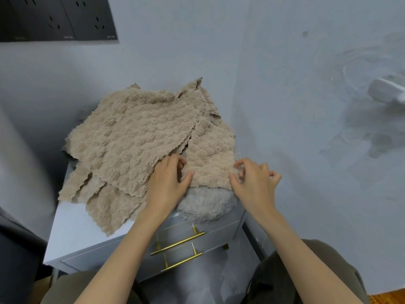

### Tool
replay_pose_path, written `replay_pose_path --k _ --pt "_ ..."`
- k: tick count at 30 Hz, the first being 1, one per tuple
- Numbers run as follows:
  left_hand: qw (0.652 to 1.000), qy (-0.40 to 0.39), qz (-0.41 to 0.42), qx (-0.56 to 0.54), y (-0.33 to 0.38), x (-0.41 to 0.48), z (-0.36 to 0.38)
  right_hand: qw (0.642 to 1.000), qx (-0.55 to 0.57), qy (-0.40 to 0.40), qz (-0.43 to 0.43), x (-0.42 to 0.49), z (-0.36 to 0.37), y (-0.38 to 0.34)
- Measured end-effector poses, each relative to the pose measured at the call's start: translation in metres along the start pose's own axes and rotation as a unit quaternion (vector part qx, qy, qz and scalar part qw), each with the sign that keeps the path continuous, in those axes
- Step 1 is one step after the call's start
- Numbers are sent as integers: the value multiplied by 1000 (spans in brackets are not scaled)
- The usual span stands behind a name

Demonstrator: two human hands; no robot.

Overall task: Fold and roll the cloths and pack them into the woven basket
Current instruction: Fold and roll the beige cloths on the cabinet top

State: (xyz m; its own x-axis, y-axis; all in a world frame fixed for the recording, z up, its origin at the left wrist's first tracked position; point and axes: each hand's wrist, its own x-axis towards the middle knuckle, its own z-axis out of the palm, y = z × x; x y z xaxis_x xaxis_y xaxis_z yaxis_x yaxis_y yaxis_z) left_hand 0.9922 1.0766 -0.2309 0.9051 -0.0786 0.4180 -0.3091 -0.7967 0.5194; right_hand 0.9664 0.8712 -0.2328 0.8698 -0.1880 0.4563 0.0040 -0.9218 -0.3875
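Working cloth: beige scalloped-edge fluffy cloth (211, 150), on the right part of the pile, on top of a pale grey fluffy cloth (203, 207) that hangs over the near edge of a small white drawer cabinet (72, 229).
- Its visible part runs roughly near to far. The near edge lies across, directly in front of both hands.
- Its left edge is tucked under a larger beige fluffy cloth (135, 132) spread over the far left of the top.
- A third beige cloth, crumpled (105, 198), lies at the near left, partly off the cabinet edge.

Hands: both are at the near edge, one at each end, equally close.
- Left hand (168, 183): on the near left corner, fingers curled into the pile, thumb pressed against the fabric. Reads as grasping the cloth.
- Right hand (255, 183): at the near right corner, thumb and forefinger pinching the edge, other fingers curled clear of it.
- Both forearms come in from the near side, wrists low, palms down.

Judgement: the step is a fold. The held near edge would go away from the body, along the cloth's long axis. The overlapping left cloth may drag.

Woven basket: not in view.

Surroundings: brass bar handles (177, 244) on the drawer fronts, a pale wall behind, and a dark socket panel (57, 18) at far left.
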Motion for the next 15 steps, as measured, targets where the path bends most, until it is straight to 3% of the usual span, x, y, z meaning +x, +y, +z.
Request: replay_pose_path --k 4,7,15 --pt "982 37 171 71 2 -3 0 986 32 39 -159 -1 0 -9" --pt "958 10 269 96 1 -2 0 965 28 12 -260 -6 2 -12" --pt "969 -86 215 82 -6 -6 -4 962 -24 -30 -269 -9 1 -10"
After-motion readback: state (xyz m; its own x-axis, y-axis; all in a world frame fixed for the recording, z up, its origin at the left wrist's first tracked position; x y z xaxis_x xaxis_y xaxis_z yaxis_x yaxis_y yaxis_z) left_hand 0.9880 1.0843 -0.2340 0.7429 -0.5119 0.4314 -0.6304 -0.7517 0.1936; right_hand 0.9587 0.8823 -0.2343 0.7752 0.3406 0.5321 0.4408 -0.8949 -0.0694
